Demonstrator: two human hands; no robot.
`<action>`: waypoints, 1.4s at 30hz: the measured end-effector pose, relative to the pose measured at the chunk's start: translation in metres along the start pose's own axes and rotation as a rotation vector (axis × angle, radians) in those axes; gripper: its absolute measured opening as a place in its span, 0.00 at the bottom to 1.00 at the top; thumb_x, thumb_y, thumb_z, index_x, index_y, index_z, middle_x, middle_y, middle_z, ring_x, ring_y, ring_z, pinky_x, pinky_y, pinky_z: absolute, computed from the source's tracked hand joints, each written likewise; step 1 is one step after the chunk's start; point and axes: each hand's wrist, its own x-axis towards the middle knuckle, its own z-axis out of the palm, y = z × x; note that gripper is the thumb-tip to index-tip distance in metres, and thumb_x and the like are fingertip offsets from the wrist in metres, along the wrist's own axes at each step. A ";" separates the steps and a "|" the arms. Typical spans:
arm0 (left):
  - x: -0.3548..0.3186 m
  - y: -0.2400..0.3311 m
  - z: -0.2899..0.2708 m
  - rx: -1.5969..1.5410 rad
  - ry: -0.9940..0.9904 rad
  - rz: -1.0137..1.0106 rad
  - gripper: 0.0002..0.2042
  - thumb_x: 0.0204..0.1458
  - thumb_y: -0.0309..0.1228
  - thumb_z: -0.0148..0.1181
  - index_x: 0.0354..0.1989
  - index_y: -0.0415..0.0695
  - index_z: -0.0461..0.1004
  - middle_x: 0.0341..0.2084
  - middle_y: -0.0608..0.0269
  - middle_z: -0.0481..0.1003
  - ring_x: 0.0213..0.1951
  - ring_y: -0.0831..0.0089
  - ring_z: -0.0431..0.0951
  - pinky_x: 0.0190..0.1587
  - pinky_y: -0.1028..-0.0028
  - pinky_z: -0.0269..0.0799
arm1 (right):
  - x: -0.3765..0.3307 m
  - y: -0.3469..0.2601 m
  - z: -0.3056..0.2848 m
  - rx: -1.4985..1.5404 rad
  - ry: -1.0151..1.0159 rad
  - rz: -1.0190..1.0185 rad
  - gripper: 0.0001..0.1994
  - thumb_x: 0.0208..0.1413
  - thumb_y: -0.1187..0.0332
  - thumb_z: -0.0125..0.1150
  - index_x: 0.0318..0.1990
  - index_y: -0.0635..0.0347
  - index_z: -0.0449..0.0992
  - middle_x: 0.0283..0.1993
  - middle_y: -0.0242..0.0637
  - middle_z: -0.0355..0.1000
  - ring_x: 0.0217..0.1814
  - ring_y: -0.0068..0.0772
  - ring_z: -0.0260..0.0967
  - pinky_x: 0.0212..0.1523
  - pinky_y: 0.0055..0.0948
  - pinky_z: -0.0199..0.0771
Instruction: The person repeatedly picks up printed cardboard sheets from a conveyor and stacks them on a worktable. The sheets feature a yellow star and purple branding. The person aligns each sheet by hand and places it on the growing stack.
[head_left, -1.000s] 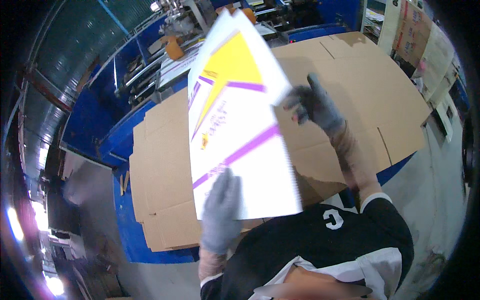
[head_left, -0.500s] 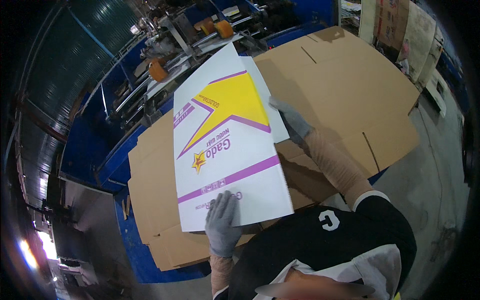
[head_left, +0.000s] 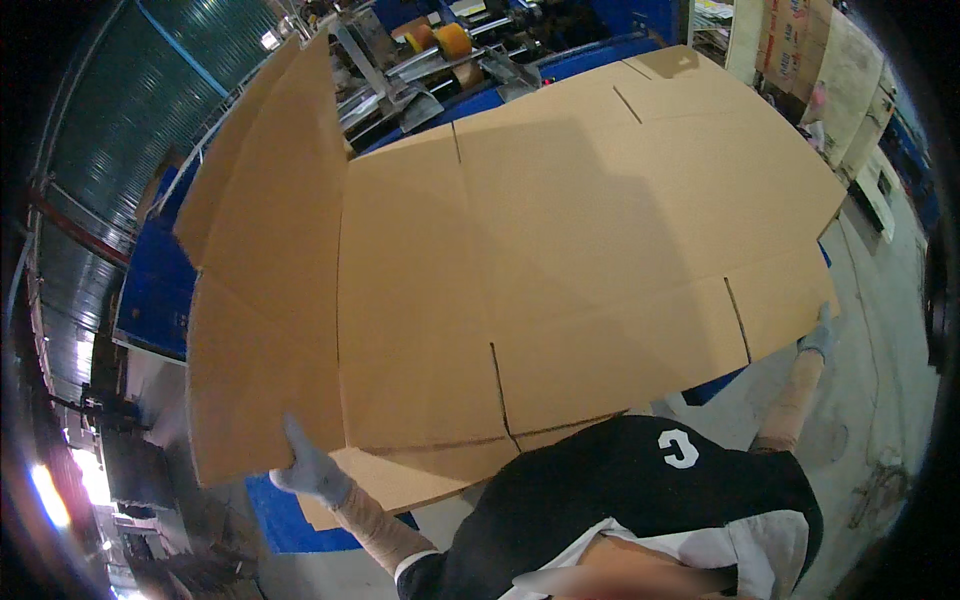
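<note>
Both hands grasping one cardboard sheet [head_left: 560, 260].
I see left hand [head_left: 310, 470] clenched on its lower-left edge; right hand [head_left: 820, 335] gripping the far corner.

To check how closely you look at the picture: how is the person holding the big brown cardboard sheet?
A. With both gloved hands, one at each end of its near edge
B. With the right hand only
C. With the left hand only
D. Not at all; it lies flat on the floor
A: the gloved left hand grips the cardboard sheet at its lower left edge, and the gloved right hand holds its lower right corner.
</note>
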 end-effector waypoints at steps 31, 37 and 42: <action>-0.126 0.008 0.044 0.160 -1.191 0.710 0.24 0.45 0.20 0.49 0.55 0.41 0.67 0.56 0.48 0.67 0.59 0.51 0.65 0.64 0.52 0.54 | -0.270 0.103 0.226 -1.270 -1.390 -1.515 0.21 0.49 0.71 0.50 0.54 0.52 0.72 0.59 0.43 0.67 0.61 0.45 0.65 0.62 0.45 0.61; -0.133 -0.014 0.052 0.168 -1.117 0.859 0.22 0.49 0.22 0.47 0.56 0.42 0.65 0.57 0.48 0.66 0.60 0.52 0.64 0.64 0.52 0.54 | -0.266 0.117 0.224 -1.284 -1.328 -1.485 0.22 0.47 0.75 0.50 0.53 0.50 0.72 0.59 0.42 0.68 0.61 0.44 0.65 0.62 0.42 0.60; -0.127 -0.005 0.058 0.315 -1.056 0.871 0.23 0.49 0.24 0.49 0.57 0.45 0.65 0.56 0.52 0.67 0.59 0.54 0.66 0.60 0.52 0.58 | -0.252 0.145 0.227 -1.152 -1.254 -1.551 0.22 0.50 0.72 0.49 0.55 0.49 0.71 0.58 0.41 0.69 0.59 0.45 0.67 0.60 0.41 0.64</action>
